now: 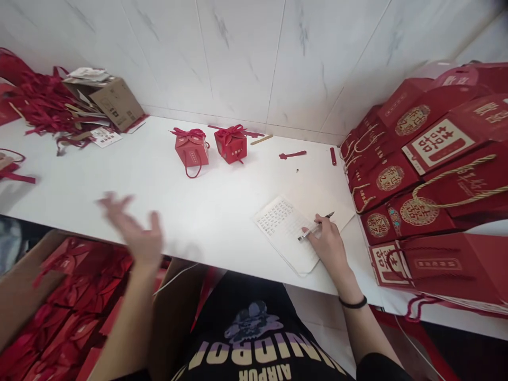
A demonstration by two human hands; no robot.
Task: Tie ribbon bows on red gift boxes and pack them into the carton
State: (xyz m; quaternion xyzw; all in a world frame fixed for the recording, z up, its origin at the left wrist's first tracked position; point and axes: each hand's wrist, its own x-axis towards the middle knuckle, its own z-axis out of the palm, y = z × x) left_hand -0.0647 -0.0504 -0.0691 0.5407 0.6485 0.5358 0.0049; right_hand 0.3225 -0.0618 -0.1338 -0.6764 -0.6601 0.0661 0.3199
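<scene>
Two boxes (192, 152), ribbon heap (44, 103), gift bags (391, 177) near notebook (286, 233)

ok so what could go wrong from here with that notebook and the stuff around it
The notebook lies with its lower corner near the front edge of the table; a nudge might push it over. The pen in the right hand could leave a stray mark. The blurred left hand, swung forward, might bump the small red boxes.
</scene>
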